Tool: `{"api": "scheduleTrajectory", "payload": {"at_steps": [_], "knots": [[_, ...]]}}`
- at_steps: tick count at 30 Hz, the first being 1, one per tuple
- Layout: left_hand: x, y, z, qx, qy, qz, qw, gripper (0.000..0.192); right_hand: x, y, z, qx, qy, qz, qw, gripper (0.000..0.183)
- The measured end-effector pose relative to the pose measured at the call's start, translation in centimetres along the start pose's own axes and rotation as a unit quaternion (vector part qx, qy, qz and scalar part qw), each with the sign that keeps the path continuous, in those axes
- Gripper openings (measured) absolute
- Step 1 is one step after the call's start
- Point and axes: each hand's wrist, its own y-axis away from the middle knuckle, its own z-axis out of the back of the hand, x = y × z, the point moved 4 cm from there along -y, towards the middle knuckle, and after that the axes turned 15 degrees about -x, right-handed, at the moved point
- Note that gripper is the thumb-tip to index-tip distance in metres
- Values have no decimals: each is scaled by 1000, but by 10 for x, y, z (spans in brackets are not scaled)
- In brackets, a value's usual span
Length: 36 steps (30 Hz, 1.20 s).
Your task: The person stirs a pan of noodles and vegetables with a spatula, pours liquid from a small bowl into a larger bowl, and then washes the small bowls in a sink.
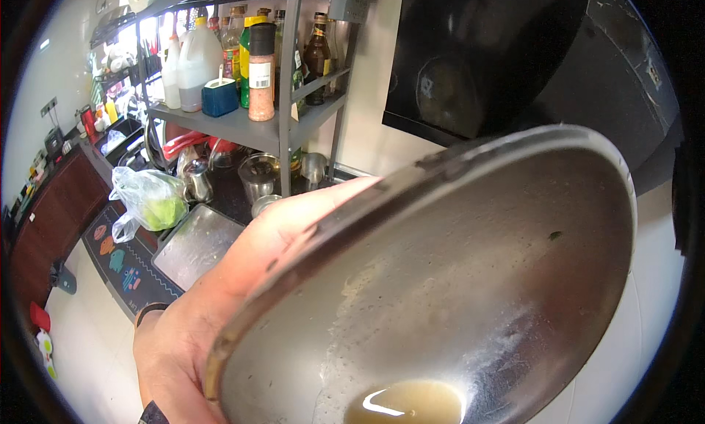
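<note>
A large shallow metal vessel (440, 269), a bowl or a pan, fills the right and lower middle of the view, tilted close to the camera. Brownish liquid (413, 404) pools at its low side, and a small dark green fleck (555, 235) sticks to the inner wall. My left hand (220, 303) grips the vessel along its left rim; the far fingers pass partly out of sight behind it. My right hand is out of view. Past my left hand, a metal-faced cutting board (198, 242) lies on the counter.
A clear plastic bag with a green vegetable (164, 212) sits by the board. A grey metal rack (248, 132) holds bottles, a jug and a pink salt grinder (261, 77). Metal cups (197, 181) stand below it. A black range hood (473, 55) hangs behind the vessel.
</note>
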Motion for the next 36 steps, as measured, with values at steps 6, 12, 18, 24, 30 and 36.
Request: {"api": "scheduleTrajectory", "payload": {"at_steps": [6, 12, 18, 24, 30, 36], "knots": [[1, 2, 0, 10, 3, 4, 1000, 103, -9, 6, 8, -9, 18, -21, 1000, 44], [-22, 28, -7, -22, -38, -45, 998, 103, 1, 2, -1, 9, 8, -2, 1000, 44], [-31, 37, -18, -23, -86, -74, 993, 103, 0, -1, 0, -2, 16, -16, 1000, 44], [-41, 59, -25, -56, -149, -112, 981, 103, 0, 0, 0, 3, 20, -18, 1000, 44], [-43, 84, -24, -98, -171, -88, 976, 102, 0, 11, 8, 9, 22, -13, 1000, 44], [-4, 58, 12, -27, 155, 165, 974, 86, -19, 9, 3, -69, 23, 137, 988, 46]]}}
